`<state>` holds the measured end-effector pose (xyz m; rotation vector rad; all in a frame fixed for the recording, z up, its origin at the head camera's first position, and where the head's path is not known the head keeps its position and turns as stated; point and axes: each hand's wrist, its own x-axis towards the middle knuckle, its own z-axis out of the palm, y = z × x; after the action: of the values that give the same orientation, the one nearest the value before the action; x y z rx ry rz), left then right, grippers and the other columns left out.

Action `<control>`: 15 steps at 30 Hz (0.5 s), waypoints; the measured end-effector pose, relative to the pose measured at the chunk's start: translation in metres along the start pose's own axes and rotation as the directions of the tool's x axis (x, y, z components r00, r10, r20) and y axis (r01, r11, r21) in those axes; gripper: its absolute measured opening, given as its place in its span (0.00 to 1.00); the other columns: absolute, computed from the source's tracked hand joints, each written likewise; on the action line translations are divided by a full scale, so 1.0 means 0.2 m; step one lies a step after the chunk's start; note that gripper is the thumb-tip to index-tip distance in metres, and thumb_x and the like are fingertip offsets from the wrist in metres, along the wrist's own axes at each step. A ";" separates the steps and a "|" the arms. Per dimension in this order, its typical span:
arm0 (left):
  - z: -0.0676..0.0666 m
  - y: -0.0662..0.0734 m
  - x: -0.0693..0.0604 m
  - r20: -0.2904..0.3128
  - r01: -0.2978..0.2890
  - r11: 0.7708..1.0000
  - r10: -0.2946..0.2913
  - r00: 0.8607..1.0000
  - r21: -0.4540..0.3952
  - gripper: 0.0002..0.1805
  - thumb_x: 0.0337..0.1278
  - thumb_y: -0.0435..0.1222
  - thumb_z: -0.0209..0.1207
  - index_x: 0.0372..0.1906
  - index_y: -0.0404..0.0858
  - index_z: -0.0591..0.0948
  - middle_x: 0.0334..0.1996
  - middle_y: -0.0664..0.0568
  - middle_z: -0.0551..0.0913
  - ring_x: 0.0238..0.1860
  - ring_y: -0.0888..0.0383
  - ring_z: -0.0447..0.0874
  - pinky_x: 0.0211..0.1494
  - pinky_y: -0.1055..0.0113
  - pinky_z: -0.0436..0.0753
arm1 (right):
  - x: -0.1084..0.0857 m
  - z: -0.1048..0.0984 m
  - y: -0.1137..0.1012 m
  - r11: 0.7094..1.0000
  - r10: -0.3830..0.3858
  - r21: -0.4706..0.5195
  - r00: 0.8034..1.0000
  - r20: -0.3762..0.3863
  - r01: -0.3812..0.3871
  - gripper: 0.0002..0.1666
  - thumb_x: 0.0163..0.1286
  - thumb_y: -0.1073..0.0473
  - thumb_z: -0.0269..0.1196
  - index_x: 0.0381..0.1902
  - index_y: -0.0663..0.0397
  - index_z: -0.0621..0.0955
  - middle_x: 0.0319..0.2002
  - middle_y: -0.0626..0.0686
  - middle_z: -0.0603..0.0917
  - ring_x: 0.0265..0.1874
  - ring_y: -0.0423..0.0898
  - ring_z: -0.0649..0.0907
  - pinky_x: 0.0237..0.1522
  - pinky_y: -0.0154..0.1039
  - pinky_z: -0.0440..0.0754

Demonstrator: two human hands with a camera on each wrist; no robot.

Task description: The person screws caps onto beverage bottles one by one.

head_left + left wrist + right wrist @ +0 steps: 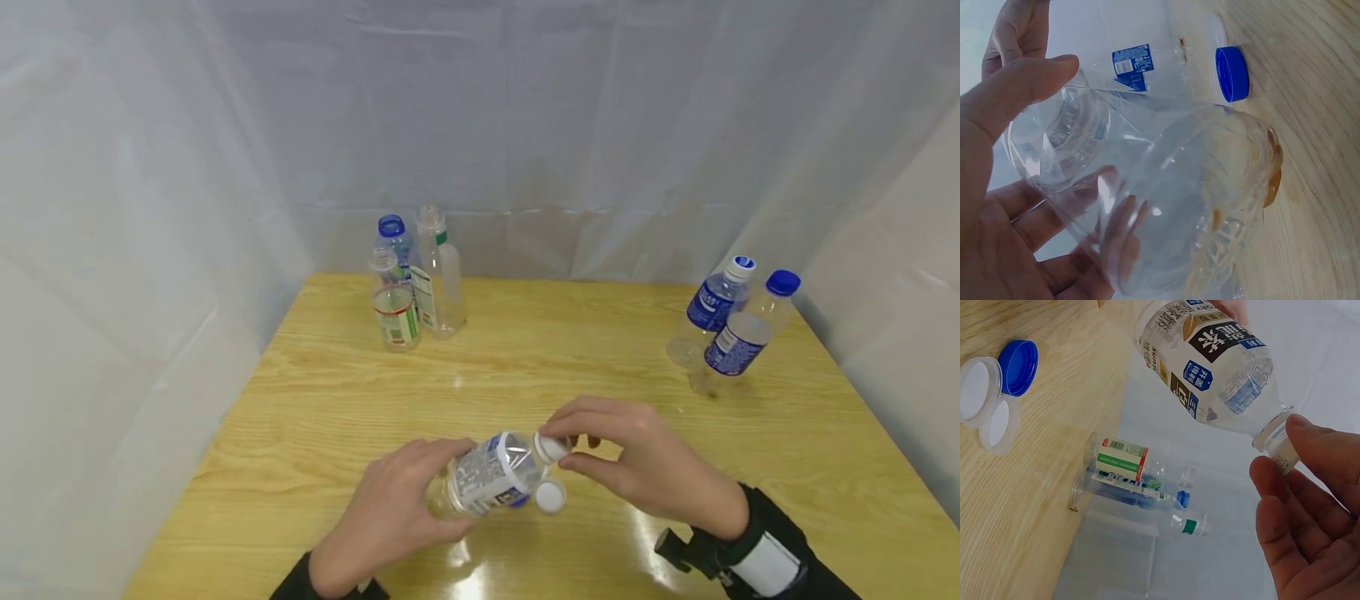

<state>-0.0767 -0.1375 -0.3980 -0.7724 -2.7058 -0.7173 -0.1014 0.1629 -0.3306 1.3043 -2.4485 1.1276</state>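
L hand grips clear btl round its lower part; btl held tilted over wood table, neck up twd R hand. R hand pinches white cap betw. thumb & fingertips at btl mouth; cannot tell if cap is threaded on. L hand covers base end in head view; palm cut off at L edge of L wrist view. Btl also cut off at top of R wrist view; small label print n/legible there. Brownish patch at btl edge, L wrist view: ID unclear.

On table by btl: 2 loose caps, white, & blue cap, all touching or overlapping; head view shows blue one mostly hidden behind btl.

Far L: 3 bottles standing close; blue-necked one part hidden by its neighbours. Far R: 2 capped bottles, nearer one overlapping the other. Both sleeves cut off at lower edge.
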 end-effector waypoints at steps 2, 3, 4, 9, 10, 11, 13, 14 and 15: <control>0.00 0.00 0.00 -0.006 0.002 1.000 -0.002 1.000 0.005 0.43 0.26 0.54 0.80 0.60 0.54 0.81 0.50 0.65 0.86 0.40 0.67 0.81 0.39 0.71 0.80 | 0.00 0.00 0.00 1.000 0.020 0.018 1.000 -0.005 -0.020 0.21 0.61 0.61 0.73 0.52 0.41 0.85 0.49 0.41 0.85 0.40 0.36 0.84 0.38 0.32 0.84; 0.00 0.00 0.00 -0.011 0.002 1.000 -0.002 1.000 0.012 0.43 0.26 0.54 0.80 0.60 0.55 0.81 0.50 0.66 0.86 0.41 0.67 0.81 0.40 0.71 0.80 | 0.00 0.00 0.00 0.999 0.024 0.028 1.000 -0.013 -0.023 0.20 0.62 0.60 0.73 0.52 0.41 0.85 0.48 0.41 0.85 0.38 0.35 0.83 0.36 0.31 0.84; 0.00 0.00 0.01 -0.015 0.004 1.000 -0.003 1.000 0.021 0.43 0.25 0.54 0.80 0.60 0.55 0.80 0.51 0.66 0.85 0.41 0.67 0.81 0.40 0.71 0.80 | 0.00 0.01 0.00 0.999 0.024 0.037 0.999 -0.022 -0.023 0.19 0.62 0.60 0.73 0.51 0.41 0.85 0.47 0.40 0.85 0.36 0.35 0.83 0.35 0.30 0.83; 0.02 0.00 0.00 -0.029 0.005 0.998 -0.004 1.000 0.061 0.42 0.27 0.54 0.79 0.60 0.56 0.80 0.49 0.67 0.86 0.40 0.69 0.79 0.38 0.72 0.79 | 0.01 0.03 0.00 0.998 0.063 -0.015 0.995 -0.083 -0.064 0.15 0.63 0.59 0.72 0.48 0.43 0.85 0.41 0.40 0.86 0.33 0.32 0.81 0.33 0.30 0.82; 0.02 0.00 0.00 -0.031 0.006 0.998 -0.004 1.000 0.065 0.42 0.28 0.54 0.79 0.60 0.55 0.80 0.49 0.67 0.86 0.40 0.68 0.79 0.37 0.72 0.78 | 0.01 0.04 0.00 0.995 0.087 -0.035 0.992 -0.090 -0.091 0.15 0.63 0.58 0.72 0.48 0.44 0.85 0.39 0.39 0.86 0.31 0.32 0.80 0.32 0.30 0.82; 0.02 0.01 0.00 -0.034 0.006 0.998 -0.004 0.999 0.069 0.42 0.28 0.54 0.79 0.60 0.55 0.80 0.48 0.66 0.86 0.40 0.68 0.79 0.37 0.73 0.78 | 0.01 0.04 0.00 0.991 0.118 -0.054 0.989 -0.093 -0.124 0.14 0.63 0.57 0.72 0.47 0.44 0.85 0.37 0.38 0.85 0.30 0.32 0.80 0.31 0.30 0.82; 0.01 0.01 -0.01 -0.040 0.009 0.997 -0.006 0.999 0.078 0.42 0.28 0.54 0.79 0.60 0.54 0.80 0.48 0.66 0.86 0.40 0.68 0.79 0.37 0.73 0.78 | 0.01 0.04 0.00 0.979 0.181 -0.084 0.980 -0.086 -0.188 0.13 0.63 0.54 0.73 0.46 0.43 0.85 0.33 0.36 0.83 0.28 0.31 0.78 0.29 0.29 0.81; 0.01 0.01 -0.01 -0.040 0.009 0.997 -0.006 0.999 0.078 0.42 0.29 0.54 0.79 0.60 0.54 0.80 0.48 0.66 0.86 0.40 0.68 0.79 0.37 0.73 0.78 | 0.01 0.04 -0.01 0.974 0.202 -0.091 0.977 -0.076 -0.208 0.12 0.63 0.54 0.72 0.45 0.43 0.85 0.32 0.35 0.82 0.28 0.31 0.78 0.29 0.29 0.80; 0.01 0.01 -0.01 -0.040 0.012 0.997 -0.009 0.999 0.075 0.42 0.28 0.54 0.79 0.61 0.54 0.80 0.49 0.66 0.86 0.40 0.68 0.79 0.37 0.73 0.77 | 0.01 0.04 -0.01 0.971 0.214 -0.097 0.975 -0.064 -0.219 0.11 0.64 0.53 0.72 0.44 0.42 0.85 0.31 0.34 0.81 0.27 0.31 0.77 0.28 0.29 0.80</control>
<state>-0.0741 -0.1355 -0.3986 -0.7195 -2.6860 -0.6218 -0.1000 0.1565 -0.3341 0.9845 -2.6204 1.0497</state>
